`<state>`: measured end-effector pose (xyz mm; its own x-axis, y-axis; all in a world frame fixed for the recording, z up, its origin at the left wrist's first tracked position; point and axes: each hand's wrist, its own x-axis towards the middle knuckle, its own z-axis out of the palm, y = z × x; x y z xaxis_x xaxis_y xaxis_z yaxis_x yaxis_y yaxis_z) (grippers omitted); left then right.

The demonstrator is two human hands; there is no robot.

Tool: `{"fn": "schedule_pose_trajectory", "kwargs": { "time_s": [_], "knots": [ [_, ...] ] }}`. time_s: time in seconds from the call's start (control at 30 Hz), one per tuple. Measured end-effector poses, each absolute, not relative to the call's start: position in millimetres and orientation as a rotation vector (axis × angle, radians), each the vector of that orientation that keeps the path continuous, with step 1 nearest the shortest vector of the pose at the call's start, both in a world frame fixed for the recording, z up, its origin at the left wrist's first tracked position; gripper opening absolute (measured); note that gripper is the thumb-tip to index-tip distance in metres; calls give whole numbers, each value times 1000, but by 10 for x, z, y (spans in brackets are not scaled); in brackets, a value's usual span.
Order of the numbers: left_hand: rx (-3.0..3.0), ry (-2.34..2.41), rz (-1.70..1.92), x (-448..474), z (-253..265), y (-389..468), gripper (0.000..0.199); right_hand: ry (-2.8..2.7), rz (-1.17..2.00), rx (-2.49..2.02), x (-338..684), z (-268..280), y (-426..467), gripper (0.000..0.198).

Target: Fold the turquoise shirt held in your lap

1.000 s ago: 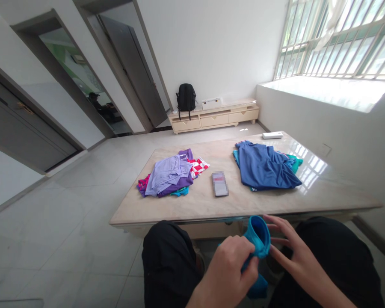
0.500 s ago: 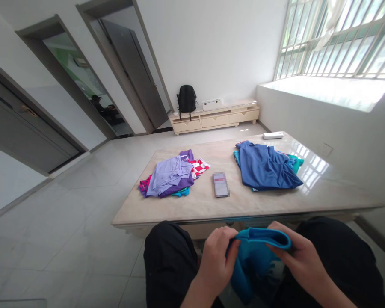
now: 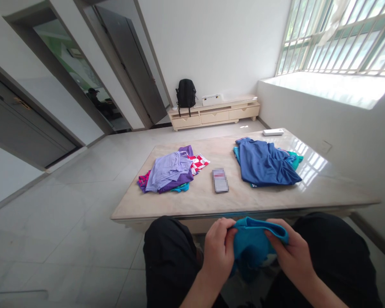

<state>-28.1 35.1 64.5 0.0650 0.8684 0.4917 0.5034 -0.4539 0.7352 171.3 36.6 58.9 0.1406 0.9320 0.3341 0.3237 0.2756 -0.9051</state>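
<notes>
Bare forearms, black trousers [image 3: 170, 256] on both legs.

1. Both hands grip a teal garment [image 3: 253, 246] over the lap: left hand [image 3: 218, 250] pinching its left edge, right hand [image 3: 290, 252] its right.
2. Ahead, a marble table [image 3: 324, 188].
3. On it, a purple clothes pile [image 3: 170, 173] at left, a blue clothes pile [image 3: 265, 162] at right, a phone [image 3: 220, 180] between them.
4. Far wall: a black backpack [image 3: 186, 92] on a low cabinet [image 3: 224, 114].

White walls, pale tiled floor [image 3: 67, 222]. Barred window [image 3: 336, 38] at right, bright daylight. Low cabinet [image 3: 213, 114] w/ backpack [image 3: 186, 93] at far wall. 2 dark doors [image 3: 131, 60] at left. Marble table [image 3: 324, 188] in center.
</notes>
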Motion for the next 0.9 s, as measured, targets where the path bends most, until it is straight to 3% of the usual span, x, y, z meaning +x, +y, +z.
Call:
{"fn": "schedule_pose_trajectory", "kwargs": {
  "time_s": [0.33,0.47,0.6,0.67,0.77,0.9],
  "knots": [
    [1826,1580,1417,-126,642,346,19,-1536,480,-1189,1613,577,346,12],
    [2016,1646,1417,-100,631,308,19,-1615,481,-1100,1652,493,411,22],
    [2284,1522,1452,-162,603,328,21,-1771,601,-1017,1731,498,503,42],
    [2377,1381,1453,-215,576,358,21,-1818,753,-971,1756,572,532,38],
    [2432,1293,1486,-287,507,401,23,-1847,990,-885,1762,732,533,14],
    [2406,1299,1560,-325,380,394,22,-1817,1005,-822,1762,882,481,24]
  ]
}}
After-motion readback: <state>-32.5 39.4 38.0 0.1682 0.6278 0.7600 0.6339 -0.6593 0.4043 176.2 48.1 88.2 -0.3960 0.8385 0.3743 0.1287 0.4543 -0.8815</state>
